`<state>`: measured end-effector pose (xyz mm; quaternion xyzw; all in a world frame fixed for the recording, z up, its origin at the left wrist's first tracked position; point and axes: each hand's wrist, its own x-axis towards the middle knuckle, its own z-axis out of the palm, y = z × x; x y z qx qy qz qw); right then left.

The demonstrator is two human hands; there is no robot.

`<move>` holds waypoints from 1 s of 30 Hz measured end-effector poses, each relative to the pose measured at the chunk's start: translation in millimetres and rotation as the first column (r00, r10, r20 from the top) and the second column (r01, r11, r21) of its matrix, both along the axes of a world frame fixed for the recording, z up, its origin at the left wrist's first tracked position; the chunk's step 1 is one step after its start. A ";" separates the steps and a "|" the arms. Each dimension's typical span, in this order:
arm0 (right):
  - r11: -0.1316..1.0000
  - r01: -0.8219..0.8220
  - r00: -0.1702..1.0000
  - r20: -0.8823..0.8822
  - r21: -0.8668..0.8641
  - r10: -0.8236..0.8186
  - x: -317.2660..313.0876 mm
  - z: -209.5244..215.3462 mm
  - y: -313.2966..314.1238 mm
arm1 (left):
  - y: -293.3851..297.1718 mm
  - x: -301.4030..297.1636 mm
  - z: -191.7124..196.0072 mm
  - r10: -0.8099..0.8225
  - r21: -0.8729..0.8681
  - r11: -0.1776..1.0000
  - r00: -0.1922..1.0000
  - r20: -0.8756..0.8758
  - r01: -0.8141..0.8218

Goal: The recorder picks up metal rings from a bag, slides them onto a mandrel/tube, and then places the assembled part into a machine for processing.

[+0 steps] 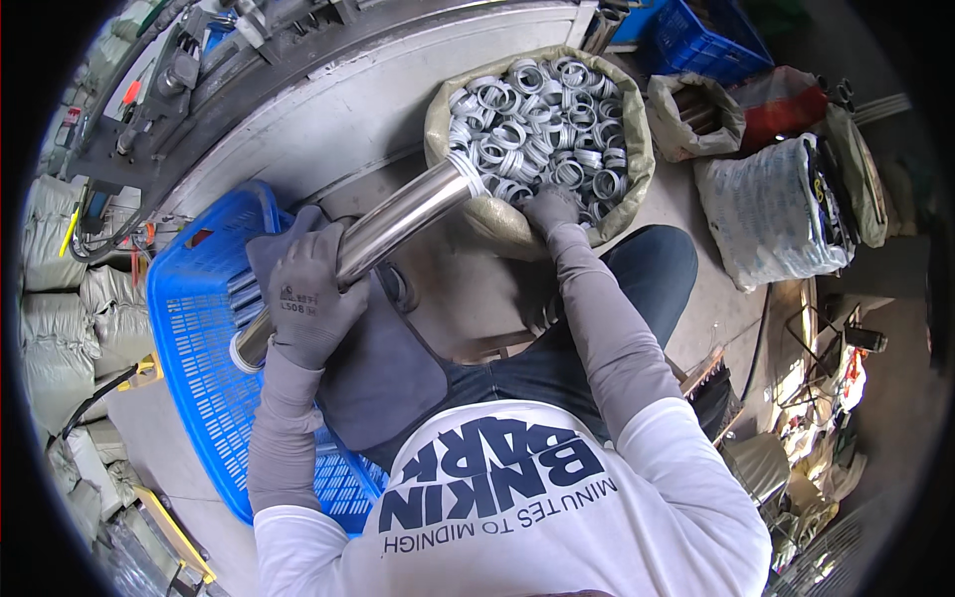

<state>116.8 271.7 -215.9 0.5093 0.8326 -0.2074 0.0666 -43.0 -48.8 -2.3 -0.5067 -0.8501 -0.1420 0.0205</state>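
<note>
My left hand [316, 295], in a grey glove, is wrapped round a shiny metal tube [406, 221] held slantwise above my lap. A light grey ridged ring [466, 175] sits on the tube's far end, and a pale rim shows at the near end. At the near edge of an open sack [637, 204], my right hand [552, 207], also gloved, reaches in among many grey rings [542, 107]. Its fingers look curled down against the rings; their tips and anything in them are hidden.
Left of me stands a blue plastic basket [184, 378], with metal tubes partly visible inside. A dark grey cloth [383, 373] lies over my left thigh. Machinery [249, 85] runs along the far left. Further sacks [761, 214] and a blue crate [686, 45] stand at right.
</note>
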 end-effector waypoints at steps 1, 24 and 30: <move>0.999 -0.014 1.000 -0.026 -0.044 0.013 0.2 -3.8 1.7 | -2.1 -0.2 2.7 0.002 -0.006 1.000 1.000 0.010 -0.002; 0.722 -0.293 0.245 -0.779 -0.627 -0.577 18.4 122.7 33.4 | 258.6 -297.9 93.1 0.375 0.043 0.899 0.716 -0.589 -0.436; 0.636 -0.390 0.218 -0.738 -0.666 -0.639 14.5 132.1 32.4 | 247.5 -373.1 45.3 0.275 -0.004 0.940 0.767 -0.580 -0.340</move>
